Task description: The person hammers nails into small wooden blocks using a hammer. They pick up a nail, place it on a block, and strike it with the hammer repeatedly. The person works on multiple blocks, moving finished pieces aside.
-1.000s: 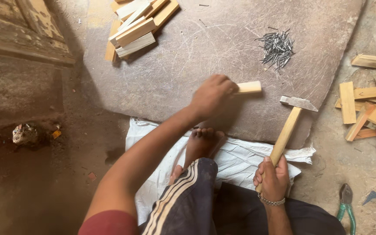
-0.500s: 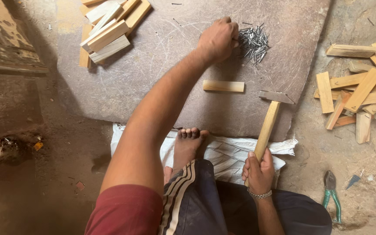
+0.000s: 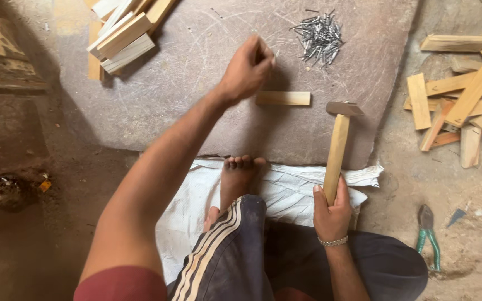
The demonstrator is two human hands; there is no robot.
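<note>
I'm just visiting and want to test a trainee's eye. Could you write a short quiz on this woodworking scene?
1. True or false: the right hand grips the hammer by its wooden handle.
2. What does the left hand pinch in its fingers? A) a nail B) the pliers C) a wooden block
3. Which tool lies on the ground to the person's right, untouched?

Key:
1. True; the hammer head rests on the stone slab.
2. A, a nail, held between the nail pile and the single wooden block.
3. The green-handled pliers.
</note>
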